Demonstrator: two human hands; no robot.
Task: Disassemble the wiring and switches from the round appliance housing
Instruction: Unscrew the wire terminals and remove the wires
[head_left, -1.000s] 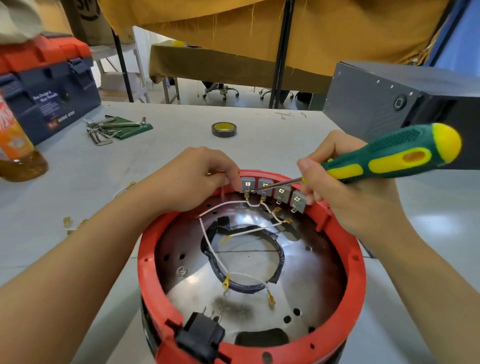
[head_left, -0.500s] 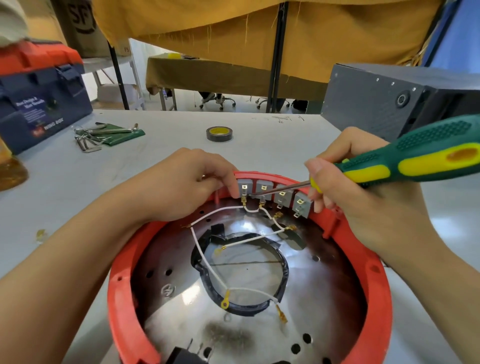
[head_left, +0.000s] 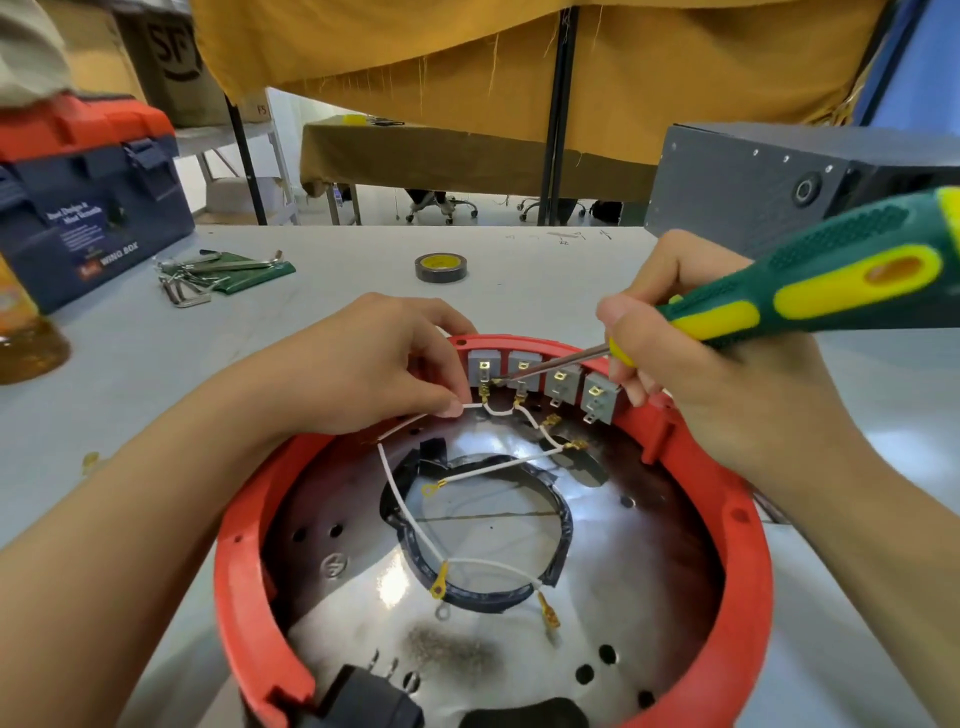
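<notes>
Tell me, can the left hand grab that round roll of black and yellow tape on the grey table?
Probably yes. The round roll of black and yellow tape sits just beyond the left hand with bare table between, but it must drop the white wire first.

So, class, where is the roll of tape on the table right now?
In the head view, the roll of tape lies flat on the grey table, beyond the red housing, between the hex keys on the left and the grey box on the right.

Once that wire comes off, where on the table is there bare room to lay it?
Bare table lies between the tape roll and the grey box, and left of the red housing, nearer than the hex keys. Crowded: the far left, around the toolbox and bottle.
</notes>
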